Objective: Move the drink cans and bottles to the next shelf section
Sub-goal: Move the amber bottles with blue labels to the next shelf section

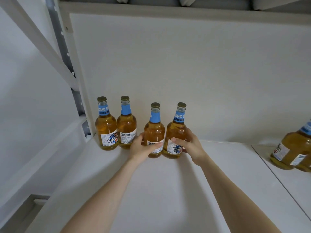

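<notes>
L hand (pixel 141 148) is curled round the lower body of the third amber glass beer bottle w/ blue neck label (pixel 154 130): thumb across its white label, fingers wrapped behind. R hand (pixel 190 145) grips the fourth amber bottle (pixel 176 128) just beside it, thumb on the front label, fingers round the right side. Both bottles are upright, nearly touching, and look to stand on the white shelf board (pixel 168 182). Two more amber bottles (pixel 116 126) stand upright at far left by the back panel, touching each other, w/ a small gap to the held pair. Past a seam in the board, at the right edge, is another bottle pair (pixel 292 148), partly cut off.
</notes>
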`<action>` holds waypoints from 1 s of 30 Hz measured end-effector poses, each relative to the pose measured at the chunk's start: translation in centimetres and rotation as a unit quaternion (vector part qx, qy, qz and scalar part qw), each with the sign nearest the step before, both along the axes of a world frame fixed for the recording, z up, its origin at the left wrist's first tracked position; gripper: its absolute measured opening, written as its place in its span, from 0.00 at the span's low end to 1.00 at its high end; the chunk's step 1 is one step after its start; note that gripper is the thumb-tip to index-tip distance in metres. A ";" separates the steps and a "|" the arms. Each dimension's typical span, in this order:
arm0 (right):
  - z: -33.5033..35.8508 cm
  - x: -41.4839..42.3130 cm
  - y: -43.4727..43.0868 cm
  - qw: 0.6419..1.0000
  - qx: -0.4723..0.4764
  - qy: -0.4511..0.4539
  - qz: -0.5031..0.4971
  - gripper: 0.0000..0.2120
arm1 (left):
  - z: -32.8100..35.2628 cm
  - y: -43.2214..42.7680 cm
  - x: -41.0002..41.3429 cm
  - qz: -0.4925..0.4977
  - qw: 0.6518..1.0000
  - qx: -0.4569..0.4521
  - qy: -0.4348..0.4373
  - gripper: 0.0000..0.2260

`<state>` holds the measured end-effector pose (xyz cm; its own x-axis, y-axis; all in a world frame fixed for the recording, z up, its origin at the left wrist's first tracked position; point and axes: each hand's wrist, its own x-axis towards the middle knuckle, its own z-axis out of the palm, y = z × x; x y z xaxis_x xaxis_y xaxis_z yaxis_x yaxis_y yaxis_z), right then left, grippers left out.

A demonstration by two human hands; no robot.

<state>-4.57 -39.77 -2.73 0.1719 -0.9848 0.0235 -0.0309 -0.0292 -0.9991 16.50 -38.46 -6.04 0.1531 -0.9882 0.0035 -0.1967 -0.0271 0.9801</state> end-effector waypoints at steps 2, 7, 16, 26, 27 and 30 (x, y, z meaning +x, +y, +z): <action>0.2 -0.3 0.9 0.999 0.016 -0.026 -0.009 0.26 | 0.3 0.7 0.2 -0.009 1.000 0.017 0.009 0.36; 0.3 -0.9 3.2 0.993 0.071 -0.077 -0.052 0.19 | 1.3 3.0 0.0 -0.031 0.999 0.030 0.029 0.33; 1.0 -2.2 7.2 0.981 0.141 -0.088 -0.103 0.21 | 2.5 8.0 -0.5 -0.001 0.994 0.060 0.096 0.33; 2.5 -1.4 12.6 0.975 0.183 -0.064 -0.110 0.21 | 2.7 14.0 0.3 0.050 0.981 0.116 0.150 0.18; 2.6 -1.3 13.2 0.975 0.185 -0.062 -0.110 0.20 | 2.8 14.7 0.5 0.053 0.980 0.119 0.150 0.17; 3.0 -0.8 15.0 0.974 0.185 -0.065 -0.116 0.20 | 3.2 16.7 1.4 0.053 0.979 0.126 0.151 0.17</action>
<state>-5.37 -24.75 0.30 -0.0360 -0.9423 -0.3328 0.1335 0.3255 -0.9361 17.87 -21.77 -2.85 0.2111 -0.9306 -0.2990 0.1187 -0.2793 0.9529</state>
